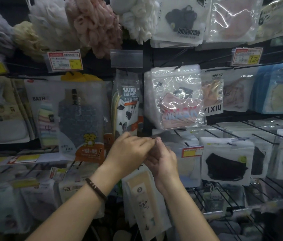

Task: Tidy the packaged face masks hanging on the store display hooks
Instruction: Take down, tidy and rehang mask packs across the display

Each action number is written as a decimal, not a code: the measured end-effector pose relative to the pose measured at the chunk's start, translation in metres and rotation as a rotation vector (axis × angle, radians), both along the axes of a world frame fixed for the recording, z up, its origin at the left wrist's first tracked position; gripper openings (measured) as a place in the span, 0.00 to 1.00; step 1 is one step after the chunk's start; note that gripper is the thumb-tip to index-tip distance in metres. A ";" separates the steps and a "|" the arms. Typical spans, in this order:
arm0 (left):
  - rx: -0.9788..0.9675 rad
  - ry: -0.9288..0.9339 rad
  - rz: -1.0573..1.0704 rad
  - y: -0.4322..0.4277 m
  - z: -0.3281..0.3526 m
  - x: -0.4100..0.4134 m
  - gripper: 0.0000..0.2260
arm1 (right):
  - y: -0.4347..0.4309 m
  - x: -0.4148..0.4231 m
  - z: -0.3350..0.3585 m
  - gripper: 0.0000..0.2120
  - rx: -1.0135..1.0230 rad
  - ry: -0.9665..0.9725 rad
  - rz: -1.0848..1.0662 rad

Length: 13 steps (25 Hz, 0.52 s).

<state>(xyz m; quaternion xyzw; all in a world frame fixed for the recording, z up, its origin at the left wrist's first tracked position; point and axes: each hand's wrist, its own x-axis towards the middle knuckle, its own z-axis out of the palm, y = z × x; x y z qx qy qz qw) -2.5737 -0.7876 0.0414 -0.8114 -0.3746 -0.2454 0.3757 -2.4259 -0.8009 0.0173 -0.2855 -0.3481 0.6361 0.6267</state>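
Head view: glossy clear mask packet (pixel 175 100), pink inside, hangs slightly tilted.

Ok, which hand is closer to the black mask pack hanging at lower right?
Right. The right hand is just left of the black mask pack, with a red and yellow price tag between them. The left hand is farther left, beyond the right hand.

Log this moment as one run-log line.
left hand | fingertips meet right hand | below pink mask pack | held item: blurred, unclear
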 end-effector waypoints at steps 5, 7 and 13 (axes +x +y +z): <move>-0.154 -0.120 -0.005 -0.038 -0.006 -0.007 0.21 | -0.007 -0.010 -0.003 0.11 -0.100 -0.042 -0.142; -0.384 -0.365 -0.073 -0.049 0.002 -0.013 0.19 | -0.018 -0.006 -0.005 0.09 -0.091 -0.114 -0.171; -0.697 -1.063 0.009 -0.054 0.015 -0.029 0.16 | -0.054 0.025 -0.017 0.04 -0.104 -0.231 -0.116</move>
